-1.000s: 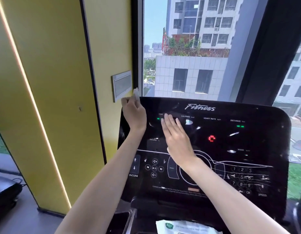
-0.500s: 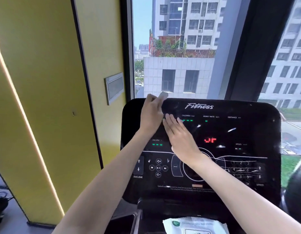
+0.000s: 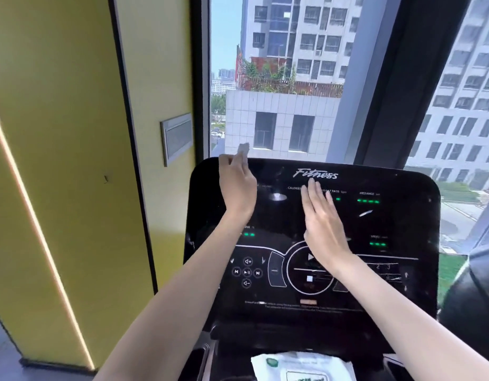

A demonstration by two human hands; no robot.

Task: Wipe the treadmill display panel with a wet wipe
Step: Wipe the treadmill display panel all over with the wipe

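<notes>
The black treadmill display panel (image 3: 389, 284), marked "Fitness", fills the middle of the head view, with green readouts lit. My left hand (image 3: 238, 185) is at the panel's upper left edge, closed around a small white wet wipe (image 3: 244, 149) whose end sticks up above my fingers. My right hand (image 3: 321, 224) lies flat on the panel's centre, fingers straight and pointing up toward the logo. I see nothing under or in it.
A white pack of wet wipes (image 3: 301, 365) lies in the tray below the panel. A yellow wall (image 3: 59, 160) with a grey wall plate (image 3: 177, 137) stands on the left. Behind the panel is a large window with a dark frame (image 3: 386, 78).
My left hand slid with the wipe from the panel's top left corner a little to the right along the top edge. My right hand moved right and up across the panel.
</notes>
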